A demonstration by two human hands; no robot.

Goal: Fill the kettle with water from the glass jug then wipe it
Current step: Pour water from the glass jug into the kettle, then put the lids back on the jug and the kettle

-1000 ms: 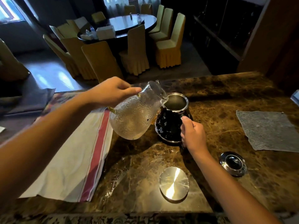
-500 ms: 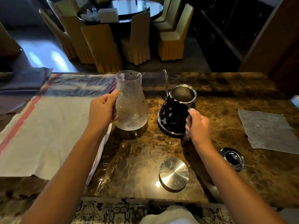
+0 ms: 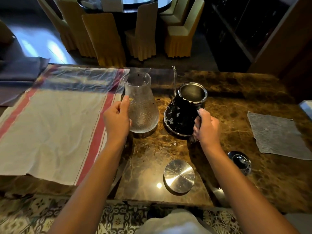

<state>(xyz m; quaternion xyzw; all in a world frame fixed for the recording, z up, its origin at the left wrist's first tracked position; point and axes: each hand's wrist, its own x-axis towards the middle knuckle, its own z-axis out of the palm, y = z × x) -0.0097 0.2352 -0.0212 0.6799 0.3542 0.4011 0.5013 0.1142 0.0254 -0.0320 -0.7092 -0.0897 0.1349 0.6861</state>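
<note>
Landmark for all positions: the kettle (image 3: 184, 110), black with pale flecks, standing upright on the marble counter (image 3: 236, 92), mouth open, thin spout rising at its far side.

Progress, judged from how things lie: the glass jug (image 3: 141, 105) stands upright just left of the kettle, apart from it, base on the counter. I can't tell whether any water sits in it; the pebbled glass hides the level. The kettle's inside is too dark to read a level either. With the jug down and level, I judge the pour is done or paused. Wiping is not yet begun.

What is left: the kettle's lid (image 3: 239, 162) lies off, near and to the right of the kettle, towards me. A flat steel disc (image 3: 179, 177) lies on my side of the kettle, well apart from it; whether it belongs to jug or kettle I can't say. The grey cloth (image 3: 276, 134) lies flat well to the right of the kettle, untouched. The striped towel (image 3: 55, 129) spreads left of the kettle, beyond the jug.

Grip: my left hand (image 3: 116, 120) wraps the jug's left flank, thumb on the glass, fingers curled behind. My right hand (image 3: 206, 128) is closed round the kettle's handle on its near-right side, thumb on top.
</note>
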